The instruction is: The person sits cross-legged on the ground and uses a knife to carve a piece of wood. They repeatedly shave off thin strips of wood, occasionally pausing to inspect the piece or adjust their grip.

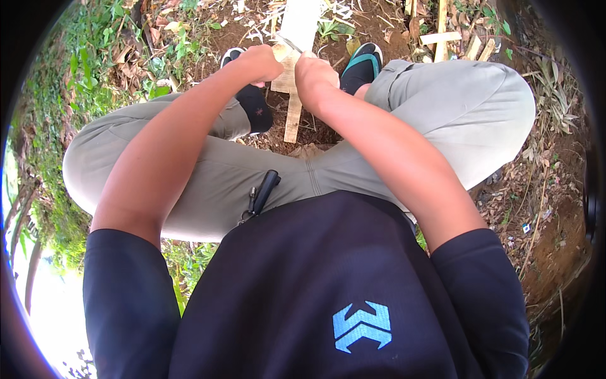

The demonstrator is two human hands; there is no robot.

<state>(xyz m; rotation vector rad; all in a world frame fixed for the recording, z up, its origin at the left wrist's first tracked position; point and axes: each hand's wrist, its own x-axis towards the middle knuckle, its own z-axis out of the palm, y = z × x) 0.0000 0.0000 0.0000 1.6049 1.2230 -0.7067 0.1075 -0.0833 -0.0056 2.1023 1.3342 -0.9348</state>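
Near two feet, two hands flank one blade.

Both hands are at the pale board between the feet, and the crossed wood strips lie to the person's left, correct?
Not quite: the head view shows the crossed wood strips lying to the person's right. The left hand and right hand are indeed at the pale board between the feet.

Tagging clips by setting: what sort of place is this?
Outdoors, probably a garden or woodland edge: bare brown soil, green plants along the left, and dry leaves on the right. Loose wood strips suggest it doubles as a makeshift workspot.
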